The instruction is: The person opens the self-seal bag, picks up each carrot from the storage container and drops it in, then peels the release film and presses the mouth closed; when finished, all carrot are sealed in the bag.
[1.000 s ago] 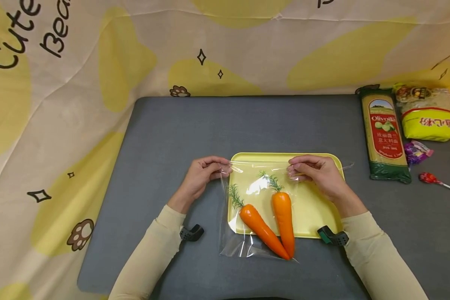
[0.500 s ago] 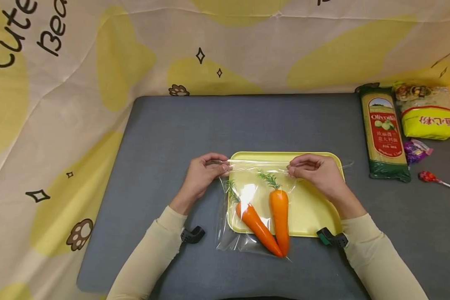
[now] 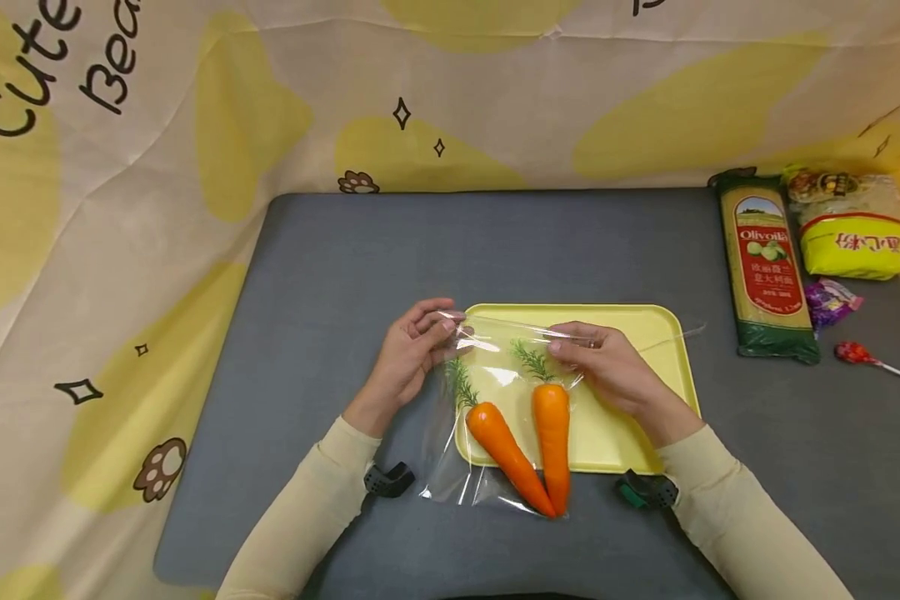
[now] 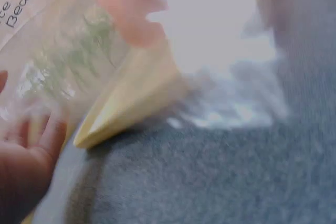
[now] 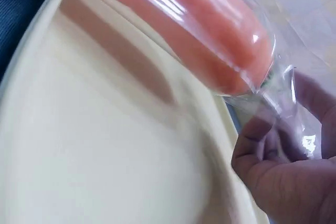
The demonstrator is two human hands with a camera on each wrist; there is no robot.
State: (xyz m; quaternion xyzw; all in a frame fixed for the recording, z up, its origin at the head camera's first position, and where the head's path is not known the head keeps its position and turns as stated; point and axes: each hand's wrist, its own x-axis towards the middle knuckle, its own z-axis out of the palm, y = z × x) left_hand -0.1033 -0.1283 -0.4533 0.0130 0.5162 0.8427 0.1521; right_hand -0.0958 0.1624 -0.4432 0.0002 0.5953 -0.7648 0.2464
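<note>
A clear plastic bag [image 3: 444,479] with two orange carrots inside hangs between my hands in the head view. The left carrot [image 3: 506,450] leans down to the right; the other carrot [image 3: 552,442] stands nearly straight, its tip close to the first. Both have green leafy tops. My left hand [image 3: 408,358] pinches the bag's upper left corner. With thumb and fingers, my right hand [image 3: 607,367] grips the upper right part. The right wrist view shows this hand [image 5: 286,166] with the film bunched at its fingers. The left wrist view is blurred.
Under the bag lies a yellow tray [image 3: 633,425] on the grey table mat [image 3: 345,258]. To the right are a spaghetti pack [image 3: 768,267], a yellow-and-clear food bag [image 3: 858,237], a purple wrapped candy [image 3: 832,302] and a red lollipop [image 3: 858,353].
My right hand has moved left and slightly down, closer to the left hand. The bag's top edge now slants down to the right. Both carrots have shifted a little left.
</note>
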